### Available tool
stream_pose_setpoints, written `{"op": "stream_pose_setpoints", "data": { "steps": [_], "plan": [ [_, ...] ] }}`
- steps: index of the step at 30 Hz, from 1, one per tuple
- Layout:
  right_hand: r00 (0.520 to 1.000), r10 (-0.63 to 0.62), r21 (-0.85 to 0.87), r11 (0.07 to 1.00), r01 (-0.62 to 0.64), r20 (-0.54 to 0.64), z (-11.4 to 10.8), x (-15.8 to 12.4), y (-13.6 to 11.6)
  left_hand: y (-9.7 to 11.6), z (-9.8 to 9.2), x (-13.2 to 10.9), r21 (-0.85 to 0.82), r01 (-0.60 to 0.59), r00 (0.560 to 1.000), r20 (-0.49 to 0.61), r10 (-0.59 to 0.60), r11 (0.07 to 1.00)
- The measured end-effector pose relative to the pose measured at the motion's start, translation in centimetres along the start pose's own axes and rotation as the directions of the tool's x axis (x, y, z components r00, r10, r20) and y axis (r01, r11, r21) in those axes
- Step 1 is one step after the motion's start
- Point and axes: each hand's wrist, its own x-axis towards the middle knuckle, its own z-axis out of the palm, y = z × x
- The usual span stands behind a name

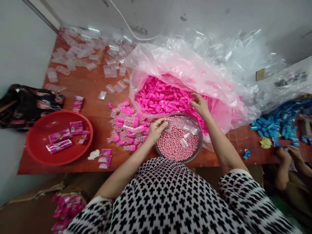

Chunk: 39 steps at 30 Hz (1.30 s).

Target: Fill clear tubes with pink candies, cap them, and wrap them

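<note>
My left hand is closed at the left rim of a grey bowl full of pink beads. Its thumb and fingers pinch a small clear plastic case that seems to hold beads. Other clear cases lie on the beads. My right hand reaches over bright pink plastic caps in a large clear bag. Its fingers are apart and bent toward the caps; I see nothing held. Left of the bowl is a pile of bead-filled cases with pink caps.
At left, a red basin holds pink packets, near a dark patterned cloth bag. Clear cases are strewn at the back left. Blue wrapped pieces lie at right, near another person's hands. Pink packets fill a box below the table.
</note>
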Motion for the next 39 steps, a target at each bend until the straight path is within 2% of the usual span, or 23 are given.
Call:
{"op": "stream_pose_setpoints", "data": {
  "steps": [3,6,9,12,16,18,21,24,27,29,33,39],
  "plan": [
    [0.995,0.089,0.334,0.938,-0.099,0.044,-0.3,-3.2,-1.8,0.6,1.1,0.4,-0.071,-0.036,0.998,0.046,0.039,0.997],
    [0.985,0.113,0.515,0.841,-0.166,0.134,0.0,-6.2,-4.3,1.7,2.5,0.2,-0.172,-0.054,0.996,0.067,0.067,0.984],
    [0.967,0.138,0.587,0.773,-0.240,0.214,0.6,-8.5,-5.9,2.9,3.8,-0.4,-0.242,-0.079,0.992,0.076,0.100,0.967],
    [0.957,0.145,0.631,0.724,-0.276,0.252,1.3,-10.1,-6.4,3.6,4.4,-1.2,-0.265,-0.086,0.990,0.087,0.113,0.960],
    [0.942,0.124,0.629,0.716,-0.303,0.313,2.3,-11.8,-6.8,3.7,4.5,-1.9,-0.268,-0.057,0.991,0.105,0.088,0.962],
    [0.951,0.090,0.575,0.778,-0.254,0.297,2.6,-12.6,-7.0,3.5,4.4,-2.2,-0.241,-0.077,0.989,0.104,0.104,0.967],
    [0.980,-0.010,0.375,0.925,-0.066,0.196,2.5,-13.4,-7.2,3.1,4.0,-2.8,-0.154,-0.150,0.978,0.121,0.169,0.977],
    [0.991,-0.082,0.185,0.981,0.061,0.106,1.9,-13.5,-6.8,2.6,3.4,-3.4,-0.028,-0.221,0.964,0.144,0.223,0.975],
    [0.993,-0.117,0.239,0.965,0.112,0.009,1.4,-13.5,-6.7,1.9,2.5,-3.8,0.130,-0.249,0.963,0.134,0.232,0.960],
    [0.982,-0.189,0.270,0.944,0.188,-0.023,1.4,-13.5,-7.2,1.2,2.0,-4.0,0.246,-0.277,0.957,0.161,0.243,0.929],
    [0.932,-0.359,0.130,0.928,0.350,0.049,1.9,-13.8,-8.7,0.2,1.5,-4.2,0.404,-0.375,0.926,0.210,0.314,0.834],
    [0.860,-0.500,-0.062,0.860,0.507,0.100,2.1,-14.3,-8.6,0.6,1.1,-4.6,0.471,-0.436,0.900,0.224,0.375,0.766]
  ]
}}
